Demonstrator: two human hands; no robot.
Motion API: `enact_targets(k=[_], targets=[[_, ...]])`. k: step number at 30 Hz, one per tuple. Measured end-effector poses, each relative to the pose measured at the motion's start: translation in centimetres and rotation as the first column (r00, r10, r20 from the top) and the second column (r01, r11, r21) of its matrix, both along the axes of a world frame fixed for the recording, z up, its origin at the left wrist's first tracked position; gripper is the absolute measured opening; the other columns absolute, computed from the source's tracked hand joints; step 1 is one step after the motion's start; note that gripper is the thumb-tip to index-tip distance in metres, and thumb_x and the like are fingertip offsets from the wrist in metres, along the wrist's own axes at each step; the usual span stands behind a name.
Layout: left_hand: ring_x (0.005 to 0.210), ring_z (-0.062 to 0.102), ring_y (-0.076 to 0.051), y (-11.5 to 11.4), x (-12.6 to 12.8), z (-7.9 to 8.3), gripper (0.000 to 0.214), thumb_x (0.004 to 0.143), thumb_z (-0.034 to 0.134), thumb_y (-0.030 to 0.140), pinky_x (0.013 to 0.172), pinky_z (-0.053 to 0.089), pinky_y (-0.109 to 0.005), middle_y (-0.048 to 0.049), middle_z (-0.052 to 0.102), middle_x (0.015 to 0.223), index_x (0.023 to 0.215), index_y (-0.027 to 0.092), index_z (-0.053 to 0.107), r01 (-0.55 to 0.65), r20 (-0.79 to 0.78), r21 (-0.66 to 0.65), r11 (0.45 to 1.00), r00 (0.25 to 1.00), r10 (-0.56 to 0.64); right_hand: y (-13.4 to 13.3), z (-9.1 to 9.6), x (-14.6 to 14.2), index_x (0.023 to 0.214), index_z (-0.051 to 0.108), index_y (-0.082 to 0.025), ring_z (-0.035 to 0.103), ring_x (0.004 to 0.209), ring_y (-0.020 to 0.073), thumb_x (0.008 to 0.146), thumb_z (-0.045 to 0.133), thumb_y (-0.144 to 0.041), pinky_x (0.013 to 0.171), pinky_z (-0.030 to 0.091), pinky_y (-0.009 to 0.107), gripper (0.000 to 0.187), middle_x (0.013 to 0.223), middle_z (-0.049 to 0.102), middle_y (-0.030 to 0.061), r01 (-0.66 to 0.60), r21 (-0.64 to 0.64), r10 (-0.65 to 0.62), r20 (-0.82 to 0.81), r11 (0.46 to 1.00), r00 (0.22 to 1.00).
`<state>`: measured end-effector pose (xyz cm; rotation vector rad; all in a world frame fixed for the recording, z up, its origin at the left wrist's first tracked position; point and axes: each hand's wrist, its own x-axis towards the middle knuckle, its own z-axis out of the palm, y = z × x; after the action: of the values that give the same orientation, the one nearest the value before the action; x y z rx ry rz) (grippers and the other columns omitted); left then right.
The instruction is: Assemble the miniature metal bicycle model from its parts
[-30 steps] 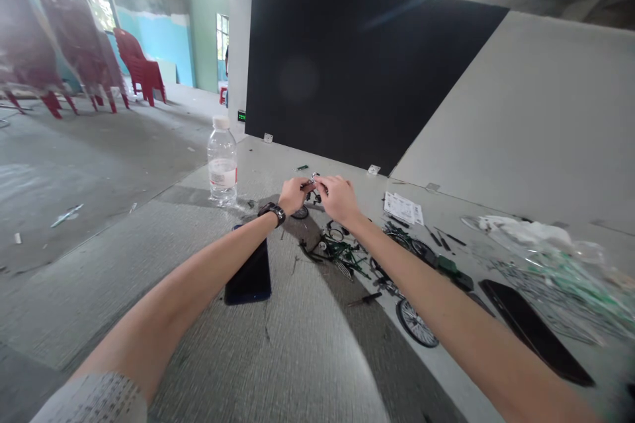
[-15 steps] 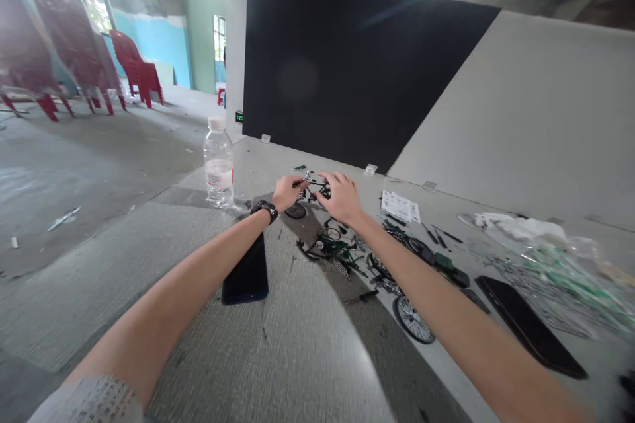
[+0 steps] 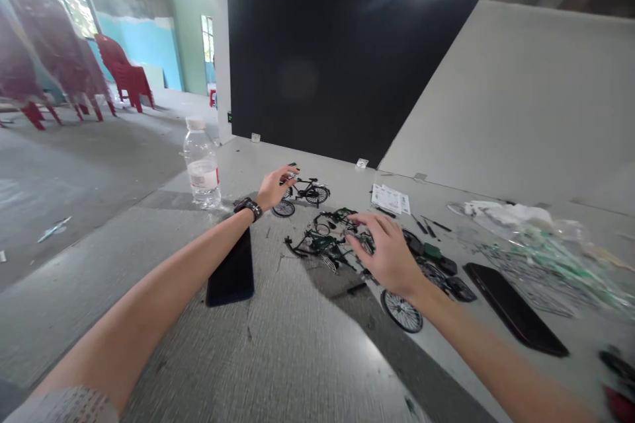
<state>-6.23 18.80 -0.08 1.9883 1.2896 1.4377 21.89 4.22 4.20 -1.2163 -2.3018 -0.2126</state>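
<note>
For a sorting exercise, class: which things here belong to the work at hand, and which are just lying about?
Work: left hand, right hand, model bicycle, green parts, spoked wheel.
Lying about: water bottle, phone, red chairs.

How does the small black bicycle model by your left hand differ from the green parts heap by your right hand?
The small black bicycle model stands upright, while the green parts heap lies low and tangled. The model is black, the heap mostly dark green. The left hand touches the model; the right hand is over the heap's right end. Both sit on the same grey table.
</note>
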Motion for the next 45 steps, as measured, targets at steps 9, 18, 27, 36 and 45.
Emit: enact_targets(k=[9,18,27,36,45], targets=[[0.085,0.067,-0.017,-0.4,0.5,0.0,0.017,0.089,0.063,0.022,0.078,0.050,-0.025,-0.0034,0.072,0.086,0.105,0.021,0.067,-0.028,0.020,0.066,0.997,0.999,0.027,-2.3,-3.4,5.3,0.117,0.059,-0.031,0.064,0.107,0.0301,0.096,0.055,-0.036,0.092,0.051,0.049,0.022,0.111,0.067,0.0094,0.083,0.012,-0.080,-0.149,0.996,0.986],[0.086,0.068,-0.015,0.0,0.8,0.0,0.010,0.087,0.063,0.016,0.079,0.052,-0.026,-0.0040,0.075,0.098,0.096,0.020,0.067,-0.034,0.029,0.095,0.995,0.999,0.032,-2.7,-3.3,5.2,0.118,0.061,-0.030,0.064,0.107,0.0301,0.096,0.055,-0.037,0.091,0.054,0.049,0.024,0.114,0.067,0.0102,0.052,-0.078,-0.066,-0.182,0.996,0.981],[0.082,0.067,-0.016,0.4,0.4,0.3,0.012,0.088,0.065,0.019,0.074,0.051,-0.028,-0.0047,0.074,0.092,0.100,0.021,0.067,-0.113,0.019,0.173,0.978,0.994,0.112,-2.9,-3.2,5.2,0.118,0.062,-0.029,0.064,0.106,0.0309,0.097,0.054,-0.038,0.090,0.054,0.051,0.024,0.113,0.067,0.0112,0.043,-0.115,-0.066,-0.201,0.992,0.977],[0.084,0.069,-0.020,0.5,-0.3,-0.2,0.015,0.088,0.066,0.025,0.076,0.052,-0.031,-0.0038,0.073,0.086,0.103,0.022,0.068,-0.129,-0.002,0.118,0.985,0.991,0.130,-3.1,-2.8,5.2,0.117,0.061,-0.025,0.063,0.107,0.0284,0.099,0.053,-0.036,0.093,0.053,0.048,0.023,0.115,0.064,0.0108,0.041,-0.158,-0.071,-0.193,0.987,0.979],[0.090,0.066,-0.019,0.4,-0.3,-0.2,0.025,0.087,0.067,0.037,0.078,0.053,-0.031,-0.0070,0.070,0.109,0.107,0.022,0.068,-0.044,-0.028,0.132,0.990,0.998,0.048,-3.3,-2.7,5.2,0.116,0.062,-0.026,0.063,0.108,0.0273,0.099,0.052,-0.034,0.093,0.052,0.046,0.022,0.113,0.065,0.0094,0.022,-0.132,-0.048,-0.192,0.991,0.980]])
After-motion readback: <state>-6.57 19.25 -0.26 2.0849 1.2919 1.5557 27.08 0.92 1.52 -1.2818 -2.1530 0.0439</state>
